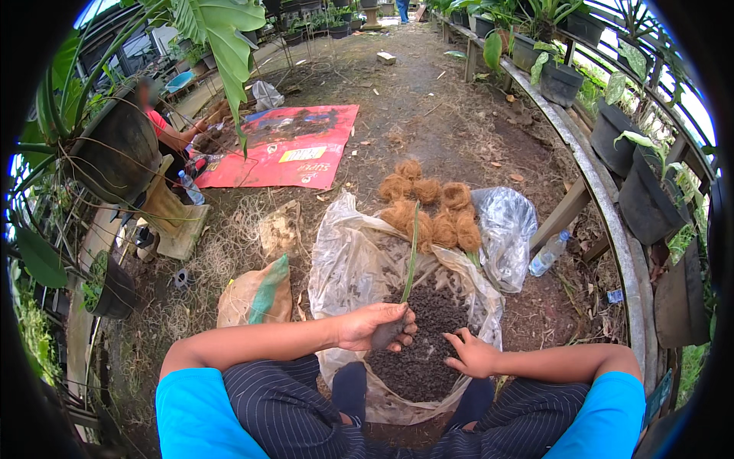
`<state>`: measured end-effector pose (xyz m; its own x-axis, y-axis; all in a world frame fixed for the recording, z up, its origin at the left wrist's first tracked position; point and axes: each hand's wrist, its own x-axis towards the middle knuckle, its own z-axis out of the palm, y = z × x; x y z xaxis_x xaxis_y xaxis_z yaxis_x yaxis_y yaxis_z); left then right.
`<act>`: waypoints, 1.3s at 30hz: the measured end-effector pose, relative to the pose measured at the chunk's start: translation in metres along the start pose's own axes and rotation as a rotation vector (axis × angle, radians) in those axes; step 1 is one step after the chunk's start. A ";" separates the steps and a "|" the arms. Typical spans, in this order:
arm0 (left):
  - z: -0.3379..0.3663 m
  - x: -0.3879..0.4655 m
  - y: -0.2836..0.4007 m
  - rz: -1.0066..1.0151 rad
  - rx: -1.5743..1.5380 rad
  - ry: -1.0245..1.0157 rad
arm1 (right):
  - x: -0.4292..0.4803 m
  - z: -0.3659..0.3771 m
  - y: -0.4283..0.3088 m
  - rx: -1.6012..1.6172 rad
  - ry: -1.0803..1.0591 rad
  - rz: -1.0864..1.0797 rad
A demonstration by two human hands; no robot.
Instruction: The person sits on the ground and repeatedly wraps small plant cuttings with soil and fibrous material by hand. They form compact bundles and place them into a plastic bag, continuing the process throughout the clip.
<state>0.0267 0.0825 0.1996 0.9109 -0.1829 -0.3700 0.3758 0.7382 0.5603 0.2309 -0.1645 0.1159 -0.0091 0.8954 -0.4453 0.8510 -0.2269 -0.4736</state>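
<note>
Between my knees, dark crumbly soil (421,367) lies on a spread clear plastic sheet (350,258). Over the soil's left side, my left hand (375,327) is closed around a dark ball of soil (389,334), from which one long green leaf (412,252) stands up. At the soil's right edge my right hand (475,354) rests with its fingers apart, the fingertips at the soil and nothing visibly held. Beyond the sheet's far edge sit several brown balls of coconut fibre (442,228), some resting against the plastic.
A clear plastic bag (504,229) and a water bottle (549,253) lie right, beside a bench (613,229) of potted plants. A woven sack (255,295) is left. Farther left, a person (172,135) sits by a red banner (275,158) with soil on it.
</note>
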 end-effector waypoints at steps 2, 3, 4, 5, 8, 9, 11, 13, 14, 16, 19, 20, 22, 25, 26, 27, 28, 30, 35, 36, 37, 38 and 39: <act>0.003 0.000 0.002 -0.098 0.015 0.096 | -0.001 0.008 0.005 -0.019 -0.112 0.041; 0.004 0.000 0.003 -0.124 0.005 0.059 | -0.002 0.011 0.007 -0.029 -0.135 0.025; 0.003 0.000 0.003 -0.165 0.010 0.144 | -0.002 0.014 0.008 -0.046 -0.170 0.022; 0.002 0.000 0.005 -0.188 0.002 0.174 | -0.001 0.016 0.009 -0.076 -0.213 0.027; -0.001 0.000 0.002 -0.207 0.201 0.292 | 0.002 0.020 0.010 -0.126 -0.245 -0.027; -0.002 0.001 0.001 -0.219 0.301 0.340 | 0.003 0.020 0.009 -0.132 -0.240 -0.046; 0.000 0.003 -0.007 -0.211 0.403 0.347 | 0.008 0.020 0.007 -0.176 -0.269 -0.046; 0.001 0.005 -0.013 -0.213 0.483 0.363 | 0.015 0.020 0.004 -0.155 -0.268 -0.039; 0.001 0.005 -0.016 -0.212 0.513 0.373 | 0.019 0.021 0.002 -0.149 -0.272 -0.032; -0.002 0.006 -0.017 -0.226 0.539 0.380 | 0.030 0.024 0.000 -0.290 -0.259 -0.156; -0.007 0.008 -0.018 -0.218 0.437 0.326 | 0.049 0.032 -0.002 -0.462 -0.208 -0.336; -0.007 0.009 -0.021 -0.182 0.341 0.279 | 0.055 0.036 -0.001 -0.523 -0.199 -0.391; -0.007 0.011 -0.029 -0.103 0.210 0.204 | 0.064 0.043 0.000 -0.542 -0.161 -0.438; -0.008 0.011 -0.034 -0.023 0.137 0.114 | 0.073 0.052 0.002 -0.550 -0.154 -0.441; -0.010 0.010 -0.032 -0.025 0.133 0.078 | 0.076 0.054 0.002 -0.565 -0.188 -0.417; -0.012 0.009 -0.029 -0.034 0.131 0.051 | 0.080 0.055 0.001 -0.538 -0.128 -0.418; -0.013 0.008 -0.026 -0.023 0.111 0.049 | 0.084 0.057 -0.001 -0.527 -0.098 -0.402; -0.014 0.006 -0.021 -0.034 0.084 0.111 | 0.091 0.059 -0.003 -0.507 -0.082 -0.400; -0.014 0.007 -0.025 -0.067 0.028 0.133 | 0.099 0.066 0.001 -0.505 -0.286 -0.449; -0.016 0.007 -0.025 -0.085 0.061 0.110 | 0.098 0.070 0.004 -0.525 -0.254 -0.479; -0.018 0.006 -0.025 -0.118 0.050 0.101 | 0.097 0.074 0.007 -0.542 -0.232 -0.505; -0.021 0.006 -0.026 -0.150 0.038 0.091 | 0.097 0.078 0.010 -0.560 -0.236 -0.527; -0.023 0.006 -0.026 -0.182 0.026 0.081 | 0.097 0.082 0.013 -0.545 -0.189 -0.554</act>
<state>0.0184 0.0773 0.1659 0.8111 -0.2585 -0.5247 0.5384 0.6806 0.4969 0.1977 -0.1117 0.0041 -0.5534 0.7315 -0.3984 0.8328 0.4953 -0.2473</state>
